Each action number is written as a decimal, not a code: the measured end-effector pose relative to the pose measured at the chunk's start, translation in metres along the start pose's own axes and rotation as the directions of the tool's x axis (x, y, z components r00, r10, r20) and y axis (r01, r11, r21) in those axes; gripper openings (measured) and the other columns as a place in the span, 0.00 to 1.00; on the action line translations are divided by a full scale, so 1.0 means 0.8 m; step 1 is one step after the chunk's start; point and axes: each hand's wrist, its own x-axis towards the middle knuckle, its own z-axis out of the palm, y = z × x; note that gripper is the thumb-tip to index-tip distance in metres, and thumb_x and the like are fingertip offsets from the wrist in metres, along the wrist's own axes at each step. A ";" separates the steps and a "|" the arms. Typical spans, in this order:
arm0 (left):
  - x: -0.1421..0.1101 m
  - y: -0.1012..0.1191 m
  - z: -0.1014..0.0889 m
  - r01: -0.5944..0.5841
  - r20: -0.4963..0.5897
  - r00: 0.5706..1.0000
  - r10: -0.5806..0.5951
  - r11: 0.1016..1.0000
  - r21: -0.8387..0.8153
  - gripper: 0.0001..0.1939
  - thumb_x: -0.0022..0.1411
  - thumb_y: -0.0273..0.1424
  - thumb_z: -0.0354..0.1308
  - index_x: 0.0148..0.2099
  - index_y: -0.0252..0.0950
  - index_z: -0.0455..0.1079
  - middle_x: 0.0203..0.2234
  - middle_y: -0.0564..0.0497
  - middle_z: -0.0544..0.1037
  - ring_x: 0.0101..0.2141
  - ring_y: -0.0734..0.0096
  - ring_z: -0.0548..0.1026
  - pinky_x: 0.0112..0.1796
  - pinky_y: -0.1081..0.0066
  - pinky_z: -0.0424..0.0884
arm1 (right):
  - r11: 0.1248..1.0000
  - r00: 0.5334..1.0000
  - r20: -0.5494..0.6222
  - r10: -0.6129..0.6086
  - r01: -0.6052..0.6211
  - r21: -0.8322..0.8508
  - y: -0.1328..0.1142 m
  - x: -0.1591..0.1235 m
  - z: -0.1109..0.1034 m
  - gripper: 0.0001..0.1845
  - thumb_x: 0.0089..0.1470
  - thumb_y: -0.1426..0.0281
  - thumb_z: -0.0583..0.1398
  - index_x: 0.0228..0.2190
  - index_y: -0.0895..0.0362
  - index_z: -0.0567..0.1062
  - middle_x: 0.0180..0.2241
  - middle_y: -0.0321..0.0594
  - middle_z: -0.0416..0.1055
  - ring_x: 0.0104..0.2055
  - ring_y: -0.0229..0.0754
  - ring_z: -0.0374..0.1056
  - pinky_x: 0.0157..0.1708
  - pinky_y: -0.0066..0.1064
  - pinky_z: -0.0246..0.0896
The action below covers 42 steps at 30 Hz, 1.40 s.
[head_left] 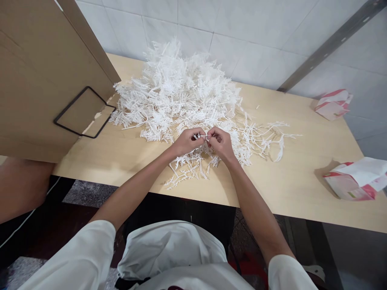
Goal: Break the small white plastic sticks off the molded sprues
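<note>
My left hand (191, 141) and my right hand (219, 141) meet over the front of a large white heap, their fingers pinched. Both grip a thin white branching sprig (206, 136), which spans the small gap between my fingertips; most of it is hidden by the fingers. Behind them rises the heap of white branching sprigs (181, 88), plastic-looking and tangled. A few loose sprigs (184, 173) lie below my wrists near the table's front edge. More long, thin sprigs (269, 137) spread out to the right of the heap.
A tall cardboard panel (54, 72) stands at the left, with a black wire frame (86, 112) against its lower edge. Two red-and-white paper packets (334, 104) (356, 179) sit on the wooden table (290, 177) at the right. Part of another person's limb (24, 185) shows at far left.
</note>
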 end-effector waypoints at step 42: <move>0.005 -0.008 -0.003 -0.072 -0.238 0.970 0.053 0.995 -0.071 0.23 0.54 0.44 0.66 0.48 0.39 0.67 0.33 0.53 0.75 0.33 0.76 0.72 0.36 0.75 0.68 | 0.934 0.978 -0.060 -0.201 0.173 -0.312 0.009 0.008 -0.003 0.13 0.56 0.56 0.61 0.33 0.53 0.75 0.35 0.37 0.75 0.38 0.39 0.70 0.38 0.32 0.66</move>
